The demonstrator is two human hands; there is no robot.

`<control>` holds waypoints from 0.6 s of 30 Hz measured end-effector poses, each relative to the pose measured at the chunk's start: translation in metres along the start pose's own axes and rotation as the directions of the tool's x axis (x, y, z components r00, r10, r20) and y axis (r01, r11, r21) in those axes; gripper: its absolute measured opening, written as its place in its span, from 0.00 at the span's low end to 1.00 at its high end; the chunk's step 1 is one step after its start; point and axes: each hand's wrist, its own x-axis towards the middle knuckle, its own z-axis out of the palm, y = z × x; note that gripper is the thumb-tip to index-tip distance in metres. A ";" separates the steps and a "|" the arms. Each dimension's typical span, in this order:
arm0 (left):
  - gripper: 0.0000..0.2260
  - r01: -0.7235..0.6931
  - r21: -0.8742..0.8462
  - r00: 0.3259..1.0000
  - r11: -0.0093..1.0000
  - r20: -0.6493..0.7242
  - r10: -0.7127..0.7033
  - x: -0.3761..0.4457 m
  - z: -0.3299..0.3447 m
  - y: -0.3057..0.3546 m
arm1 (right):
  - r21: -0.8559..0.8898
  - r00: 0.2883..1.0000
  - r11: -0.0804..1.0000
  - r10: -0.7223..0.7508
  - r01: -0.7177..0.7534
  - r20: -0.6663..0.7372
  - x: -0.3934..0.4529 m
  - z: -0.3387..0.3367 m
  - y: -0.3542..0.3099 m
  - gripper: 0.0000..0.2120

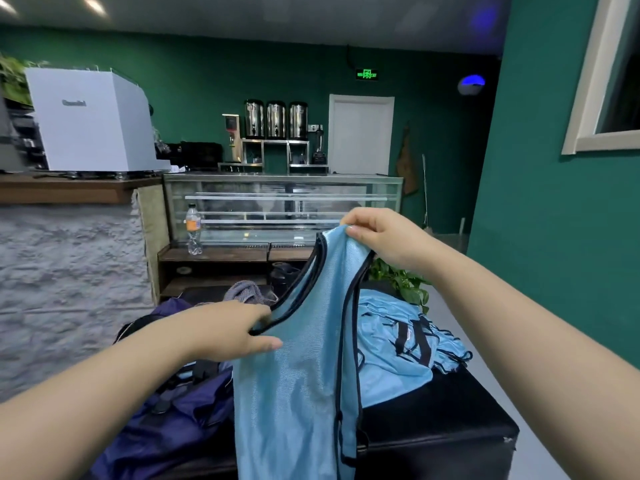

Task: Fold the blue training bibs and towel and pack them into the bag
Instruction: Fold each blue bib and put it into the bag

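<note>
A light blue mesh training bib [294, 382] with black trim hangs in the air in front of me. My right hand [377, 237] pinches its upper shoulder strap, held high. My left hand [239, 329] grips the neckline edge lower down, thumb on the front of the fabric. Behind it a pile of more blue bibs [398, 341] lies on a black padded bench [440, 424]. A dark blue bag [173, 417] sits on the bench's left side, partly hidden by my left arm. A grey towel [247, 292] lies bunched at the far end of the bench.
A wooden shelf unit with a plastic bottle [194, 233] and a glass display case [284, 206] stand behind the bench. A stone-faced counter [69, 289] is on the left. A green plant [401, 282] is at the bench's far right, by the green wall.
</note>
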 end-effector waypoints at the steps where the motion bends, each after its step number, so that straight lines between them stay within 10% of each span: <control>1: 0.26 0.007 -0.027 1.000 1.000 0.026 -0.006 0.002 0.000 0.000 | 0.012 1.000 1.000 -0.007 0.007 -0.002 0.000 0.004 0.002 0.10; 7: 0.36 -0.259 -0.457 0.948 0.851 -0.290 0.132 0.024 -0.006 0.012 | 0.048 0.999 0.999 -0.017 0.015 0.031 0.007 0.027 0.011 0.12; 18: 0.03 -0.420 -0.890 0.896 0.177 -0.438 -0.076 0.059 0.003 0.043 | 0.195 0.995 0.979 0.040 -0.058 0.094 0.009 0.039 0.023 0.08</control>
